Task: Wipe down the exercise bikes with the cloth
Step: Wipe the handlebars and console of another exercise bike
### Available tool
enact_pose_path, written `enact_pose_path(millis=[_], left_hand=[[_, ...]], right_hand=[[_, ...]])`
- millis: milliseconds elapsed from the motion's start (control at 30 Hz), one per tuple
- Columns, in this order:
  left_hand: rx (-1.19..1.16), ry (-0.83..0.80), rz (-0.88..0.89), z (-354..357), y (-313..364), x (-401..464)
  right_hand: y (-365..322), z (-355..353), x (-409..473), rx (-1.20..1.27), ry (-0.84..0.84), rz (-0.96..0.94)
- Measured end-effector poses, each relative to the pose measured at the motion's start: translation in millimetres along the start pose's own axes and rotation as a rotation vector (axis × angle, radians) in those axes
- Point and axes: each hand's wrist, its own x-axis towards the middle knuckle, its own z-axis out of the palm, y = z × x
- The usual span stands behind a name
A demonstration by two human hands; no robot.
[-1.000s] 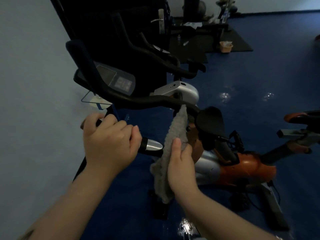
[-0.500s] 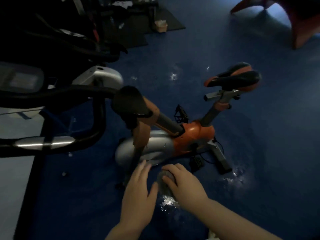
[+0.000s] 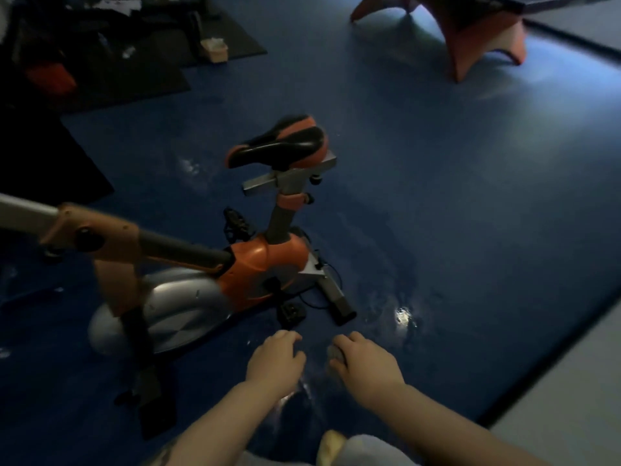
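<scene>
Both bare forearms reach forward from the bottom of the view, roughly parallel, backs of the hands up. The left hand (image 3: 276, 359) is empty, its fingers loosely curled under. The right hand (image 3: 364, 363) sits just beside it (a small gap between them), fingers closed around a bunched grey cloth (image 3: 335, 353).

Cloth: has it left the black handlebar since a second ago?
Yes. The cloth is now bunched in the right hand, low beside the orange bike.
</scene>
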Motion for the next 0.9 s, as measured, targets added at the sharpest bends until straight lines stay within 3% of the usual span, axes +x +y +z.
enact_pose_path(millis=[333,600,900], left_hand=[[0.092,-0.074,0.017,9,91,89],[0.076,-0.118,0.009,-9,135,189],[0.093,-0.113,0.044,-43,219,301]], right_hand=[[120,-44,48,0.11,-0.045,0.253],[166,-100,129,0.107,-0.144,0.266],[229,-183,228,0.173,-0.036,0.319]])
